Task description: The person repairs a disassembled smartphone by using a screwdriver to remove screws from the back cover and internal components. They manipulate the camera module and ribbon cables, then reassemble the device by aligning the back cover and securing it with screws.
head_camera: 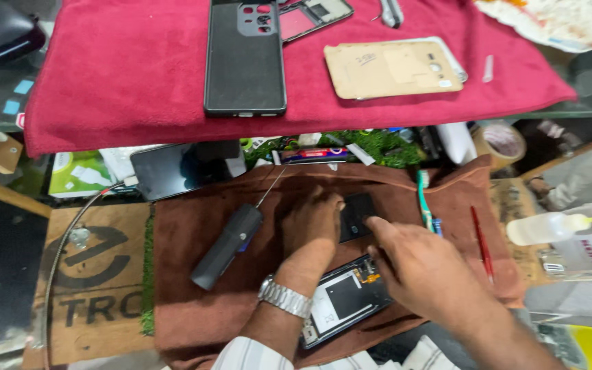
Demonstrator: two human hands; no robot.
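My left hand [312, 219] rests on a brown cloth [193, 315], its fingers touching a small black part [356, 216]. A metal watch [284, 297] sits on that wrist. From the right, my right hand [416, 267] reaches in with its index finger pointing onto the same black part. Under my forearms lies an opened phone body [342, 299] with its insides showing. A dark-handled screwdriver [231, 243] lies left of my left hand, untouched.
A red cloth [131, 82] on a glass shelf holds a black phone back cover [244, 65], a tan panel [392, 68] and a phone frame [310, 17]. Near the brown cloth are a toothbrush [424, 202], a red pen [482, 243], a white squeeze bottle [549, 227], a tape roll [501, 142].
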